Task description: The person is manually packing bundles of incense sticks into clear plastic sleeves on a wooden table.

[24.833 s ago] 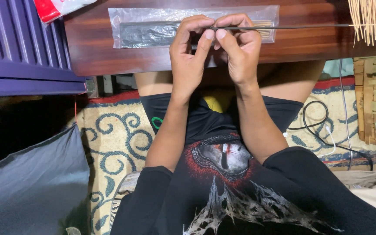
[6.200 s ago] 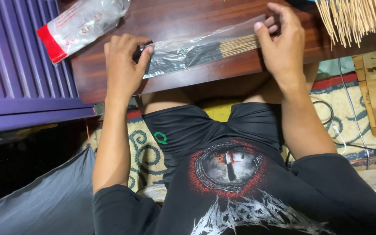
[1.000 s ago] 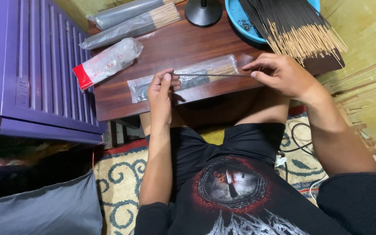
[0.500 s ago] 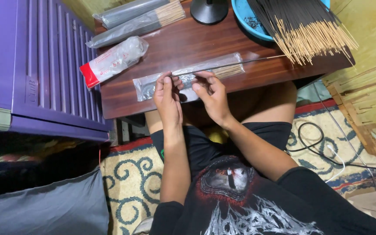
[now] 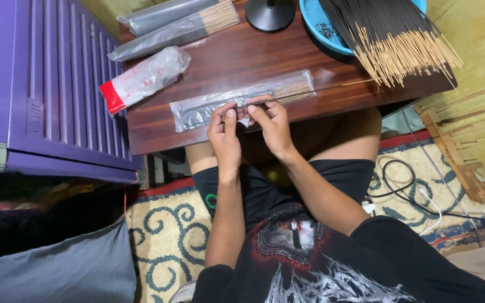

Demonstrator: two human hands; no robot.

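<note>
- Your left hand (image 5: 224,130) is at the front edge of the dark wooden table (image 5: 242,56), its thumb and fingers pinched on the near edge of the clear plastic sleeve (image 5: 242,100) about halfway along it.
- Your right hand (image 5: 270,124) is just beside the left, fingertips closed on a single thin incense stick (image 5: 321,90). The stick runs from your fingers to the right along the sleeve, and its bare pale end passes beyond the sleeve's right end.
- The sleeve lies flat on the table, slightly tilted, and holds a bundle of incense sticks, with dark coated lengths to the left and pale bamboo ends to the right.
- You cannot tell from this view whether the single stick's dark tip is inside the sleeve or lying on top of it.
- A blue bowl (image 5: 315,19) at the back right of the table holds a large fan of loose incense sticks (image 5: 388,39); their pale ends spill over the rim toward the table's right edge.
- At the back left lie 2 more filled sleeves (image 5: 175,22), side by side, each packed with sticks.
- Between them and your sleeve lies a clear bag with a red end (image 5: 141,78).
- A black round stand base (image 5: 269,12) sits at the back edge.
- A purple ribbed plastic cabinet (image 5: 51,84) stands to the table's left.
</note>
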